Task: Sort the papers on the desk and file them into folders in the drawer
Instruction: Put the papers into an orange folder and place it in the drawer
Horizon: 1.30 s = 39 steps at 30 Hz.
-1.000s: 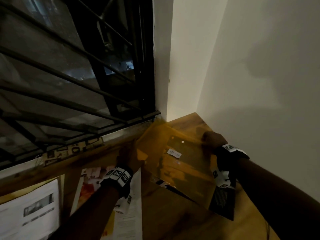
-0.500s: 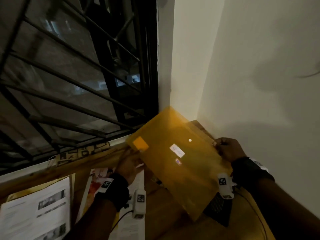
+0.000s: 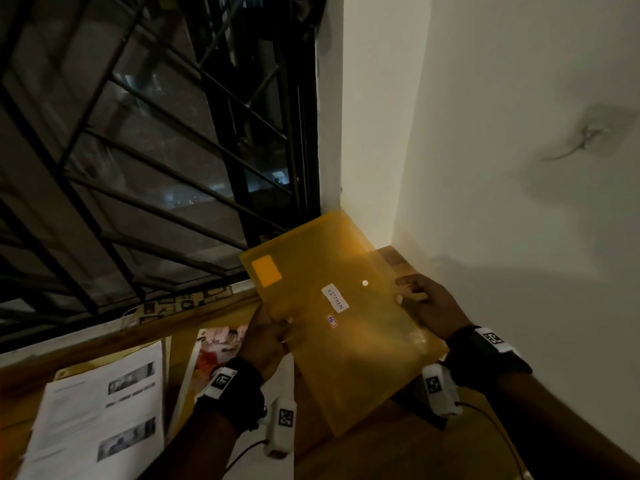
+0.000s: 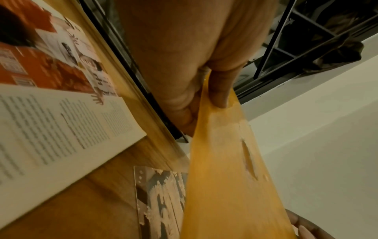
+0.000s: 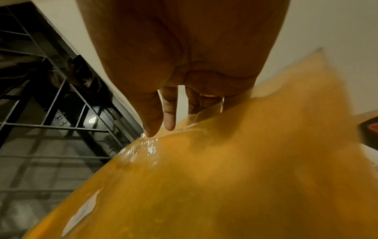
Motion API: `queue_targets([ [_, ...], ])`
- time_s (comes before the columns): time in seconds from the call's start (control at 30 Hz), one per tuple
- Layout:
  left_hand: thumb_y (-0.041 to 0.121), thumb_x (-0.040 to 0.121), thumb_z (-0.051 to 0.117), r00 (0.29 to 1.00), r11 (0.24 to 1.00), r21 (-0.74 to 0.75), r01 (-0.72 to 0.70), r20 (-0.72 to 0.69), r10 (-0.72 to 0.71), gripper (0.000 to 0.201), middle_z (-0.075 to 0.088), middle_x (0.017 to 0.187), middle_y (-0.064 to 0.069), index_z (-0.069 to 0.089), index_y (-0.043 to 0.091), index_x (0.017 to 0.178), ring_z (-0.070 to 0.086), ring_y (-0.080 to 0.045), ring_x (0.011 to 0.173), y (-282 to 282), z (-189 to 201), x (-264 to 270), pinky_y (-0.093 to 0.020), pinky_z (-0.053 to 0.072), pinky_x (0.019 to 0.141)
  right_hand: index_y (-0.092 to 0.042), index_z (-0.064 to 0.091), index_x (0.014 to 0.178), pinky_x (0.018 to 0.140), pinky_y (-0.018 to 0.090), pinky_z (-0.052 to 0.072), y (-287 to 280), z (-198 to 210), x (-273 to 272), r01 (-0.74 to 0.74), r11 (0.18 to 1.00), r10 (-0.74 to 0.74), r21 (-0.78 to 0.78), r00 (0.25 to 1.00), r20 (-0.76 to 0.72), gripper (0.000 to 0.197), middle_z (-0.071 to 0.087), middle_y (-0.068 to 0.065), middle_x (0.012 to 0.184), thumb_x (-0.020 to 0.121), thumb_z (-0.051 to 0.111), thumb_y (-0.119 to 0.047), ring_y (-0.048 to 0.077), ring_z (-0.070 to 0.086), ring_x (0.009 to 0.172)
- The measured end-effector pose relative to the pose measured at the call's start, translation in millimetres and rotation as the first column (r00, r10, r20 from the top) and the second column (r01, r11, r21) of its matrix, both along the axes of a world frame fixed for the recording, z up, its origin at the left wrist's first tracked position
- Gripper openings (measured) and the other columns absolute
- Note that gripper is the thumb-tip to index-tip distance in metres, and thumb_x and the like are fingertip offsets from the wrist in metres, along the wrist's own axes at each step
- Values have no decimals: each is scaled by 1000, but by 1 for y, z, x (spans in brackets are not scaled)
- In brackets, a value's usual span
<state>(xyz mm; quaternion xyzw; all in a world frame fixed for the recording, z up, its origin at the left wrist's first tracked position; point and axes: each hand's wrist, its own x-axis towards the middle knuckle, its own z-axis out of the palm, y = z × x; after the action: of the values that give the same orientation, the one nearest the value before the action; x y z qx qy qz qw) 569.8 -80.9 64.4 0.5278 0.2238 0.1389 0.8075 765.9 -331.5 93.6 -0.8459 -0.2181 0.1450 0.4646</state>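
I hold a translucent orange plastic folder (image 3: 349, 327) tilted up above the wooden desk (image 3: 381, 455); its white label reads KITCHEN, with a snap button beside it. My left hand (image 3: 266, 341) pinches the folder's left edge, thumb on top, as the left wrist view shows at the folder (image 4: 229, 186) and left hand (image 4: 206, 97). My right hand (image 3: 426, 306) grips the right edge near the flap; in the right wrist view its fingers (image 5: 169, 116) curl over the folder (image 5: 204, 186). Printed sheets (image 3: 100, 410) and a colourful magazine (image 3: 218, 348) lie on the desk at left.
A barred window (image 3: 156, 150) fills the left, a white wall corner (image 3: 391, 185) the right. A dark patterned sheet (image 3: 415, 400) lies on the desk under the folder. A text page (image 4: 51, 129) lies beside the magazine. No drawer shows.
The folder lay flat on the desk a second ago; both hands have lifted and tilted it up toward me, so the label faces the camera.
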Motion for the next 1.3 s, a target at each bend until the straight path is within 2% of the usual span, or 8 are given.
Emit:
queue_targets([
  [0.1,-1,95,52,1000,1000,16,3,15,-3,54,65,130,-4,48,31,138,64,-33,115,5,5,-23,-48,57,82,-21,65,120,89,33,49,18,3,-21,-31,999,30,-19,998,-52,35,61,-1,115,87,74,-26,21,60,105],
  [0.23,-2,97,48,996,996,14,-85,19,85,47,67,128,-8,52,26,134,66,-36,111,20,8,-62,-55,52,90,0,71,97,96,47,54,45,8,-54,-104,993,115,62,967,-227,32,75,10,99,84,77,-28,28,69,98],
  [0.4,5,100,48,970,970,0,-243,25,243,38,65,129,-13,51,17,136,64,-35,116,50,13,-131,-56,49,98,-16,68,78,93,50,53,94,9,-118,-182,972,217,146,935,-282,20,72,2,83,88,72,-33,24,68,87],
  [0.53,8,98,55,927,925,77,-372,-26,374,40,66,128,-11,50,17,137,65,-32,114,70,13,-206,-55,50,99,-16,57,78,75,37,52,142,10,-186,-224,960,269,168,903,-335,19,68,6,84,92,69,-22,22,66,80],
  [0.8,18,93,66,683,696,189,-693,-139,717,73,56,132,-4,19,36,146,60,-25,113,95,-2,-392,-43,54,89,-2,58,97,70,38,55,250,-20,-342,-442,880,473,176,778,-414,23,67,21,98,95,64,-25,32,66,88],
  [1.03,26,90,69,570,641,394,-659,-293,767,70,54,126,-1,23,36,141,62,-26,107,123,-21,-522,-50,54,92,-13,56,84,81,54,58,327,-47,-468,-563,823,562,77,786,-259,28,63,14,87,96,58,-38,33,65,85],
  [1.2,51,63,79,525,626,509,-591,-347,777,85,57,129,-1,38,33,135,58,-30,117,147,-36,-584,-59,49,97,-18,44,72,70,34,46,368,-55,-534,-643,763,640,55,741,-204,32,45,2,70,99,56,-30,20,52,69],
  [1.3,32,80,76,456,609,570,-552,-405,793,74,53,137,-9,36,20,142,53,-34,123,156,-34,-601,-53,44,103,-23,45,73,77,35,46,384,-60,-558,-686,727,668,-20,714,-210,28,51,0,77,98,57,-29,23,56,77],
])
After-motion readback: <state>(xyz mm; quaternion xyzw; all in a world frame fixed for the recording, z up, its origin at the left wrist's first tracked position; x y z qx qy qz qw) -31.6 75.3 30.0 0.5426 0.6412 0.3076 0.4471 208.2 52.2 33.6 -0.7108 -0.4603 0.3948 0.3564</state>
